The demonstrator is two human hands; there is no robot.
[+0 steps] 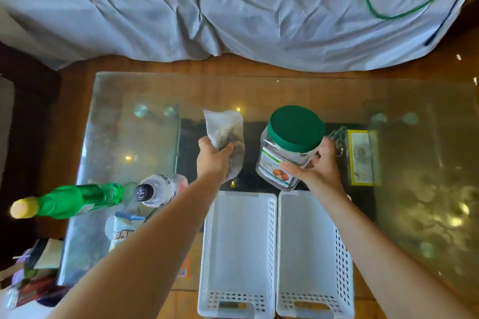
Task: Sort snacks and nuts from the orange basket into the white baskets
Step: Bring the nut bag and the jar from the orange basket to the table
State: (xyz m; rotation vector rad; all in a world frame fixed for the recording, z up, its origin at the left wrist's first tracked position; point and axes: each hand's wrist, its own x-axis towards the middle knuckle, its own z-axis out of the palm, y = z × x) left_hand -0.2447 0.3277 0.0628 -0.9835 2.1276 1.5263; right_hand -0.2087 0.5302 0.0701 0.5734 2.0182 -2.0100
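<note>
A view from above looks down on a glass desk [134,137] with two bare arms reaching forward over it. The left hand [213,160] grips a clear plastic bag [228,137] of dark, mixed snack pieces, fingers curled round its lower half, so the bag stands up above the fist. The right hand [315,167] holds a clear jar [285,153] with a wide green lid [296,128] and a printed label; the fingers wrap its near side and the jar tilts, lid toward the far left. Bag and jar are held apart, above the middle of the desk.

Just below the hands, at the near edge of the desk, two white baskets stand side by side with their long walls touching: the left white basket [210,254] and the right white basket [344,254]. Both look empty inside. The orange basket is not in view.

To the left, near the desk's left edge, a green bottle [77,199] with a yellow cap leans beside a clear bottle [160,189] with a dark cap, and a small packet [121,230] lies nearer. To the right of the jar, a yellow-edged flat packet [361,158] shows under the glass. The far half of the desk and its right side are open. Beyond the far edge lies a bed under a crumpled white sheet [233,8], with a green cord [388,13] on it.
</note>
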